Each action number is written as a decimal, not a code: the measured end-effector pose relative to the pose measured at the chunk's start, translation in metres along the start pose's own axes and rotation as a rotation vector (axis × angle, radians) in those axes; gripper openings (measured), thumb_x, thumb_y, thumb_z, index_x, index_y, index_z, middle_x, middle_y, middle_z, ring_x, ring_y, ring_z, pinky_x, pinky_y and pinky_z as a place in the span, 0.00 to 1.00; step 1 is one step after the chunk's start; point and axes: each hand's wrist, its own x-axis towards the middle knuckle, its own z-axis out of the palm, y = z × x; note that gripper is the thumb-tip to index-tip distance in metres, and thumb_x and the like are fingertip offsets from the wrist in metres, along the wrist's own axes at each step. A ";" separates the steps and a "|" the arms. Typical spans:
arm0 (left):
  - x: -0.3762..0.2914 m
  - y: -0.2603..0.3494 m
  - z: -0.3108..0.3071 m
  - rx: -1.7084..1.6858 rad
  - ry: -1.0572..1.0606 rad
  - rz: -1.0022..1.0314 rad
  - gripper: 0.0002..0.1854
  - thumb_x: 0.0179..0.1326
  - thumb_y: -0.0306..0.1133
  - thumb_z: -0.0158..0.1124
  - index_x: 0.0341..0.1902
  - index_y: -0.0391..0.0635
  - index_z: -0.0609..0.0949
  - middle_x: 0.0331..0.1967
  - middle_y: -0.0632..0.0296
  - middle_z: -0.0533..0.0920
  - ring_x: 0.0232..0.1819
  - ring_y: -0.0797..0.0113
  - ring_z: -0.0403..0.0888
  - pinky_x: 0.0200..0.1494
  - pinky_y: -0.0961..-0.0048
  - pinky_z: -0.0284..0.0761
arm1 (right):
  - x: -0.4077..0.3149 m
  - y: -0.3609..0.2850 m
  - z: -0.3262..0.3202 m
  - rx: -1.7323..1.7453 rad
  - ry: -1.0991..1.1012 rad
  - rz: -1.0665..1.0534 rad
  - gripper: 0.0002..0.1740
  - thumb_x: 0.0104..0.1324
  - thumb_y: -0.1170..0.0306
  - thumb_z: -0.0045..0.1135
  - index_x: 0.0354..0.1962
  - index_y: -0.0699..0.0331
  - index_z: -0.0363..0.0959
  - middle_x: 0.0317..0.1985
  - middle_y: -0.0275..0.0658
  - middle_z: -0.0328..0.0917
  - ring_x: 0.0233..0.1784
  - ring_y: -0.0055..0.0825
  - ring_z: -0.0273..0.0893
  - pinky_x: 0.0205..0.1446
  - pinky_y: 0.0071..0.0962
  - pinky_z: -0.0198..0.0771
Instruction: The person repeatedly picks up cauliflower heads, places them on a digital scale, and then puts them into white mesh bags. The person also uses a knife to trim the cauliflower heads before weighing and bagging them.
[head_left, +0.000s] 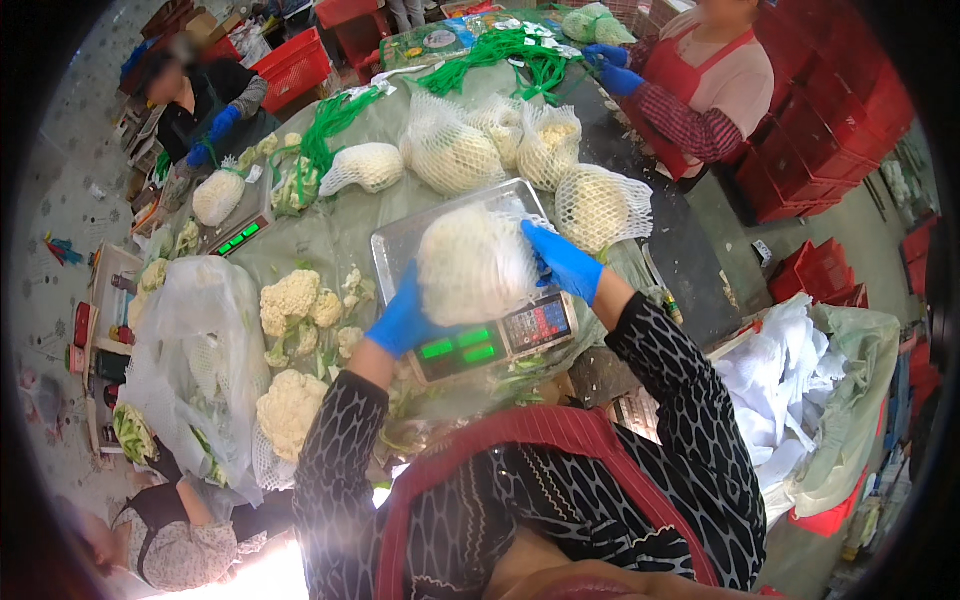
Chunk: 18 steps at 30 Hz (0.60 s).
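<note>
A white cauliflower in a foam net sleeve (476, 262), blurred by motion, is held between my two blue-gloved hands. My left hand (409, 319) grips its lower left side. On the other side, my right hand (564, 261) holds the sleeve's gathered right end. Behind and beneath it is the metal pan of a digital scale (390, 247), its green display lit; whether the cauliflower touches the pan cannot be told. Just past the scale, a netted cauliflower (592, 210) lies near my right hand. Bare cauliflower florets (289, 304) lie left of my left hand.
More netted cauliflowers (454, 150) and green ties (495, 60) lie across the table. A second scale (241, 238) stands left, near a clear plastic bag (202, 322). White foam nets (780, 397) fill a container at right. Co-workers (697, 97) stand around; red crates (795, 150) are stacked behind one.
</note>
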 end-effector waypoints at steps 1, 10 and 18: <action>0.002 0.005 0.001 -0.036 -0.030 0.075 0.37 0.70 0.63 0.39 0.72 0.51 0.63 0.70 0.60 0.67 0.69 0.55 0.66 0.68 0.52 0.64 | -0.001 -0.003 0.000 0.138 0.048 -0.019 0.24 0.70 0.43 0.45 0.40 0.54 0.74 0.24 0.26 0.68 0.27 0.19 0.69 0.36 0.23 0.69; 0.049 0.024 -0.025 0.553 0.022 0.854 0.07 0.64 0.25 0.58 0.41 0.39 0.83 0.40 0.68 0.82 0.43 0.74 0.77 0.52 0.76 0.71 | 0.028 -0.016 0.003 0.201 -0.019 -0.256 0.20 0.69 0.56 0.54 0.50 0.62 0.75 0.43 0.33 0.79 0.45 0.20 0.75 0.51 0.22 0.70; -0.004 0.016 -0.005 0.934 -0.124 0.871 0.38 0.42 0.40 0.78 0.58 0.44 0.73 0.61 0.61 0.67 0.64 0.61 0.63 0.68 0.64 0.58 | 0.027 -0.045 -0.009 0.266 -0.201 -0.374 0.15 0.70 0.60 0.53 0.44 0.64 0.74 0.31 0.30 0.74 0.31 0.16 0.70 0.33 0.19 0.67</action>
